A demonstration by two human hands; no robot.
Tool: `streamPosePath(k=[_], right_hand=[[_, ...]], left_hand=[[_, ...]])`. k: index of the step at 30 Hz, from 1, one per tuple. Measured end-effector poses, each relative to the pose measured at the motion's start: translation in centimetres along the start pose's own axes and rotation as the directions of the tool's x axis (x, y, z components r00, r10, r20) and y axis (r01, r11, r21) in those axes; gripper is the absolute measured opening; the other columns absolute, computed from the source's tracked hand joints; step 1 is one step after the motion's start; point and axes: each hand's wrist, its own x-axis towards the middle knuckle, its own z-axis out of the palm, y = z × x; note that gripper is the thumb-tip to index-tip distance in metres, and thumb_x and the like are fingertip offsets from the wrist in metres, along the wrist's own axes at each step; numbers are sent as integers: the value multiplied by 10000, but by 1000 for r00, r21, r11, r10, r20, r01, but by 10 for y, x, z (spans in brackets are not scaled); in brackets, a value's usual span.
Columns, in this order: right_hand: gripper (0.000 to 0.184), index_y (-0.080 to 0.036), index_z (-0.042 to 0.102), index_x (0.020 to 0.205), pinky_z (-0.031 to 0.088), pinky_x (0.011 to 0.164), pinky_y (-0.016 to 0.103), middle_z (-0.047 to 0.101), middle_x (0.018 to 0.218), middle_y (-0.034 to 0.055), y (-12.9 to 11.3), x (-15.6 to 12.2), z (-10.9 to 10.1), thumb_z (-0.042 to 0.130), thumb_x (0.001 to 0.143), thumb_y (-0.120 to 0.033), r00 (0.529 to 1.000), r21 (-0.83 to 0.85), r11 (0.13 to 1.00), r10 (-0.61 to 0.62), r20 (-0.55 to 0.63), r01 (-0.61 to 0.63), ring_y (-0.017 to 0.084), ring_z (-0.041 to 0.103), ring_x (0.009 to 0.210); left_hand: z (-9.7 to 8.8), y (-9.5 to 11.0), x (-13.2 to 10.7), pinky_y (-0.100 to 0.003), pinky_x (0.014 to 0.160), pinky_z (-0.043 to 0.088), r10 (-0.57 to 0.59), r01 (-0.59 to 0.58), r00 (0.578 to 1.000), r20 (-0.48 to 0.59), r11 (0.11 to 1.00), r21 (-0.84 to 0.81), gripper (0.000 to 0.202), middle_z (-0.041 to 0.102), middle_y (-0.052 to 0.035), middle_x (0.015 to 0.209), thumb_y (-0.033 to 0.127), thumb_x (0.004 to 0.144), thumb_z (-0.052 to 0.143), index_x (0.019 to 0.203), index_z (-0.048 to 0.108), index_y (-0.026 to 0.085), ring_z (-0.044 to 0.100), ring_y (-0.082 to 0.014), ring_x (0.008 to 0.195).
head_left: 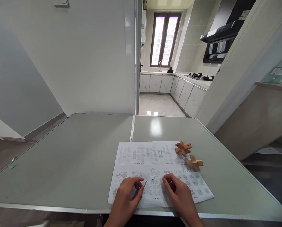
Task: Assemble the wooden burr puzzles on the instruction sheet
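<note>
Grip of the left hand (pixel 125 194) is curled over, thumb and index finger bent toward each other with little space between their tips; a small dark sliver (pixel 145 183) shows right at those tips, and whether it is pinched or lies behind them I cannot tell. On the right hand (pixel 180 192) the thumb and index tips are drawn close together, and I cannot tell whether anything is between them. Both hands come in over the near edge of the table (pixel 60 164), apart from each other, above a white sheet (pixel 131 168) printed with rows of small figures. Between the hands a second dark speck (pixel 153 178) shows on the sheet, too small to name.

The sheet lies flat, close to the table's near edge and right of its middle, well away from the left edge; its far side covers part of the pale seam (pixel 132 127) that runs in from the far edge.

Two wooden star shapes sit on the sheet's right margin, toward its far right corner. The marked wooden star (pixel 183 148), with dark signs on its arms, is the farther one; the plain wooden star (pixel 195 163) is just beside it, nearer the table's right edge. By the table's left edge lies a teal scrap (pixel 12 166).
</note>
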Motion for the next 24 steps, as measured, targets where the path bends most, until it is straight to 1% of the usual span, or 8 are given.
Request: streamPosePath(k=[4,8,11,17,24], right_hand=[[476,-235,704,887,499,612,286,742,758,45,1,1,-2,454,996,-625,1000,-2,1000,-2,27,2,209,671,632],[482,-237,703,885,501,618,288,742,758,44,1,0,-2,449,997,-631,1000,-4,1000,-2,23,3,213,675,642],[479,-240,694,871,493,625,289,734,744,38,-1,-1,-1,438,1005,-622,1000,-2,1000,2,5,-2,212,667,641],[446,-242,704,862,482,607,274,731,722,23,-2,-1,0,468,1003,-593,1000,2,1000,-1,-23,1,200,656,609],[452,-237,695,878,466,620,279,718,721,17,0,-2,1,456,1013,-596,1000,-2,1000,3,1,-3,194,648,612]], left_hand=[[1,-1,0,-385,875,592,-2,2,1000,4,1000,2,221,742,-41,1003,350,1002,588,1189,687,285,699,-227,943],[1,-1,0,-391,888,595,-7,7,1000,0,1000,-4,229,747,-50,1010,367,1006,583,1186,696,281,698,-233,954],[0,0,1,-390,888,598,-7,7,1000,-3,1000,-6,224,749,-46,1002,372,1002,590,1177,700,286,702,-231,943],[-2,3,1,-380,872,605,0,0,1000,-24,1000,-4,220,755,-45,986,364,989,604,1167,704,280,711,-230,923],[-2,3,3,-351,869,606,-5,5,999,-43,1000,-9,190,758,-23,966,333,980,623,1142,709,285,721,-208,902]])
